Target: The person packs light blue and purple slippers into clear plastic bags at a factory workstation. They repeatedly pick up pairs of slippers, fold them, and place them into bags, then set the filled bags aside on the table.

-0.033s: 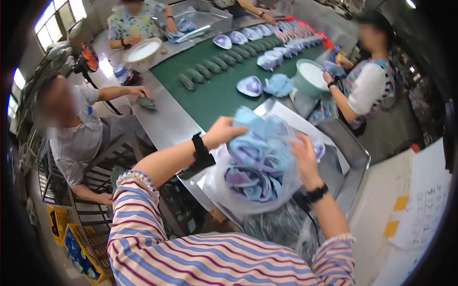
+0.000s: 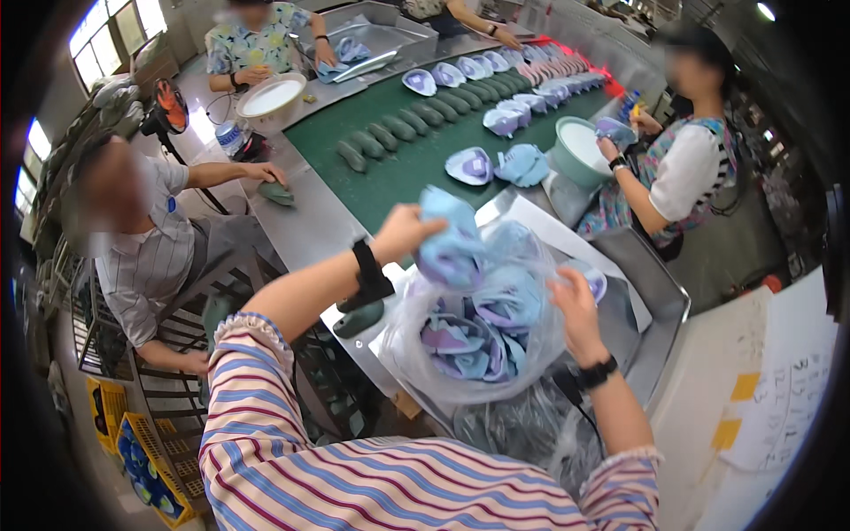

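Observation:
My left hand [image 2: 409, 235] is closed on a light blue and purple fabric shoe upper [image 2: 450, 241], held above the far left side of a clear plastic bag [image 2: 410, 358]. More uppers of the same colours [image 2: 505, 305] lie heaped inside the bag. At the bag's right side is my right hand [image 2: 575, 311], its fingers partly spread and touching or close to the plastic. A dark green shoe last [image 2: 359, 319] shows under my left wrist.
Beyond the bag runs a green conveyor belt [image 2: 341, 190] with rows of green lasts [image 2: 403, 128] and uppers [image 2: 469, 165]. Co-workers sit left, far and right; the right one holds an upper by a pale green basin [image 2: 567, 150]. A metal tray edge [image 2: 682, 305] bounds my right.
My left hand has moved slightly left, with its upper now more clearly apart from the heap. My right hand's fingers have shifted a little at the bag. The view has tilted slightly.

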The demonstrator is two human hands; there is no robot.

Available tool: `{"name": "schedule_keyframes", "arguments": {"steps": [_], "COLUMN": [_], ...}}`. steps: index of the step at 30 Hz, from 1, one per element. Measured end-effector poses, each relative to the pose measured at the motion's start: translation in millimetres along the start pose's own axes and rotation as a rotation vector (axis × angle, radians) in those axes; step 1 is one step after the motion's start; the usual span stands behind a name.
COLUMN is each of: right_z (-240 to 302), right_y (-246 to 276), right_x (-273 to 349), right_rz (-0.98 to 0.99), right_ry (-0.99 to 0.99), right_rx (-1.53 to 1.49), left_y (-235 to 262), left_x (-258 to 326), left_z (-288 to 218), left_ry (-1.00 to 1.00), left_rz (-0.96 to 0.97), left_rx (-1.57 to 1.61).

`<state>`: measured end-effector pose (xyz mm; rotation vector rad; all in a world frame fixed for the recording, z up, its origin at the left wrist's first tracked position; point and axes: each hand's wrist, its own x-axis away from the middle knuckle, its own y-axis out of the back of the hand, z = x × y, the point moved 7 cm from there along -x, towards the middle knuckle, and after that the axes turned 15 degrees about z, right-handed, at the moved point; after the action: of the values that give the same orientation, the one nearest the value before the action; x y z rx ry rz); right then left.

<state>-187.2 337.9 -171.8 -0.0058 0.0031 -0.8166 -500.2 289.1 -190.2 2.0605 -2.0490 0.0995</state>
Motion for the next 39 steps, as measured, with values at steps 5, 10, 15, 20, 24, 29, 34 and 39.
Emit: {"name": "schedule_keyframes", "arguments": {"steps": [5, 10, 15, 20, 24, 29, 34, 39], "right_z": [5.6, 13.3, -34.1, -62.7, -47.6, -60.8, -116.0, -137.9], "right_y": [31.5, 11.3, -69.7, -46.5, -29.5, -41.2, 14.5, -1.6], "right_x": [46.9, 47.7, 14.9, 25.1, 19.4, 4.0, 4.5, 28.2], "right_rz": [0.002, 0.219, 0.743, 0.292, 0.284, 0.277, 0.017, -0.024], "right_ry": [-0.167, -0.316, -0.3, -0.115, -0.477, -0.29, -0.818, -0.676], "right_rx": [0.106, 0.2, 0.48, 1.094, 0.696, 1.131, 0.591, 0.225], "left_y": [213.7, 154.7, -106.6, -126.8, -120.2, -135.3, -156.7, -171.6], "left_x": [-29.6, -51.7, 12.2, 45.5, 45.2, -1.0, -27.9, -13.6], "left_z": [-52.7, -54.7, 21.9, 53.1, 49.5, 125.4, 135.0, 125.8], "left_ry": [-0.307, -0.019, -0.013, -0.2, -0.347, 0.231, 0.404, 0.294], "left_rz": [-0.587, -0.282, 0.994, 0.512, 0.464, 0.551, 0.446, 0.562], "left_rx": [-0.096, -0.172, -0.198, -1.213, -0.943, -0.343, 0.123, 0.248]}}
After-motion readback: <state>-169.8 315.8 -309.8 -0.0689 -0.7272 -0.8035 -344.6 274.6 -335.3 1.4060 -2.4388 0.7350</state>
